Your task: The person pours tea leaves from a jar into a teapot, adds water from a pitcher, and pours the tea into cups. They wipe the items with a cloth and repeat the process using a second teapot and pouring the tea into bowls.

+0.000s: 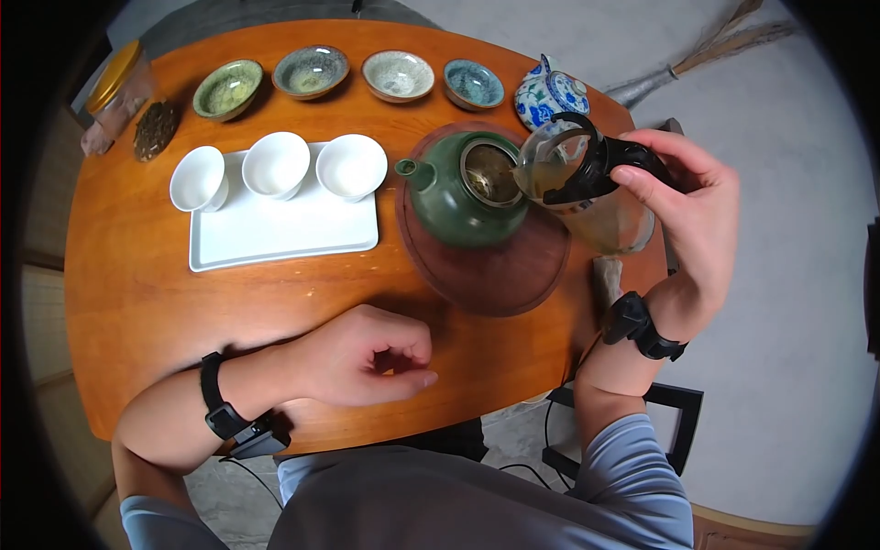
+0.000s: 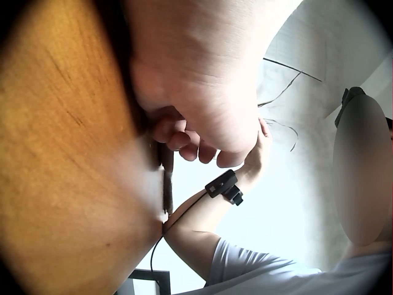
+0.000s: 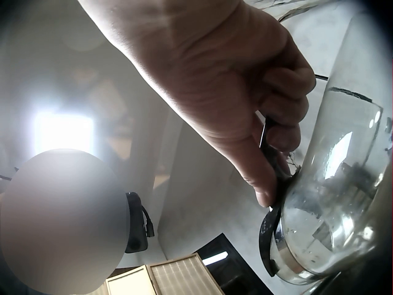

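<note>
My right hand [image 1: 692, 197] grips the black handle of a glass pot [image 1: 610, 225], which is tilted to the left with some liquid in it. The pot's lip overlaps the opening of a round green teapot [image 1: 458, 206]. That teapot stands lidless on a reddish-brown round mat [image 1: 495, 284], its spout toward the left. In the right wrist view, fingers curl round the handle beside the clear glass wall [image 3: 334, 203]. My left hand [image 1: 371, 357] lies loosely curled near the table's front edge and holds nothing.
Three white cups [image 1: 275, 165] stand along a white tray [image 1: 284, 243]. Several glazed bowls [image 1: 397, 75] line the back, with a blue-and-white teapot [image 1: 550, 96] at their right. A jar with a yellow lid [image 1: 115, 78] and a dark dish [image 1: 156, 130] are at the far left of the wooden table [image 1: 137, 302].
</note>
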Demonstrator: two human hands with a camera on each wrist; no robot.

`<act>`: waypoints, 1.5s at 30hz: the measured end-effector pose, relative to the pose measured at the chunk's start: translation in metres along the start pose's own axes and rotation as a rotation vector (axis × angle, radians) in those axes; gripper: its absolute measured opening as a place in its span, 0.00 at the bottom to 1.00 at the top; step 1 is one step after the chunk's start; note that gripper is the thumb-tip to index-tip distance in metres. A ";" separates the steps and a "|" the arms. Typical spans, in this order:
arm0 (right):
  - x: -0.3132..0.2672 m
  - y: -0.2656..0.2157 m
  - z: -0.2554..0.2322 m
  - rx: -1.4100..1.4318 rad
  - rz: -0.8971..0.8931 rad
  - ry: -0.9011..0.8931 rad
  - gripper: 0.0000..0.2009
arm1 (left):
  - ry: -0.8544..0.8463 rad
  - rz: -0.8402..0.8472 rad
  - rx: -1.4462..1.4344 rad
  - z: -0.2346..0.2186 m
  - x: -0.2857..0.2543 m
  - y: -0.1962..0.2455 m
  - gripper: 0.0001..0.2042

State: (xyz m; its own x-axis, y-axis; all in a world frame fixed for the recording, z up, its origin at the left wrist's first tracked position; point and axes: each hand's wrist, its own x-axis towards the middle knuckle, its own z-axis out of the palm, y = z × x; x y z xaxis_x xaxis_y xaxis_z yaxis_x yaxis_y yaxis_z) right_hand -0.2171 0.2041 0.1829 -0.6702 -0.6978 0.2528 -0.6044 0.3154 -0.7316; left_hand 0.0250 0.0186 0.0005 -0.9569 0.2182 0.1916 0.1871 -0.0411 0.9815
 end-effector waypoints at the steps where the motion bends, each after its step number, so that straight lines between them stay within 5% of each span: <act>1: 0.000 -0.001 0.002 0.000 0.000 -0.002 0.14 | 0.002 0.000 -0.001 0.000 0.000 0.000 0.11; 45: 0.021 -0.045 -0.011 -0.212 0.003 -0.063 0.14 | -0.033 0.037 0.057 0.000 -0.003 -0.003 0.08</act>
State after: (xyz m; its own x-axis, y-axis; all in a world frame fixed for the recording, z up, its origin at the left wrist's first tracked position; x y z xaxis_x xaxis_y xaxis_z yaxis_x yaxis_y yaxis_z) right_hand -0.2090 0.1823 0.2284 -0.6478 -0.7335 0.2058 -0.6841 0.4412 -0.5808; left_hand 0.0278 0.0184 -0.0030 -0.9413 0.2500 0.2270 0.2359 0.0057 0.9718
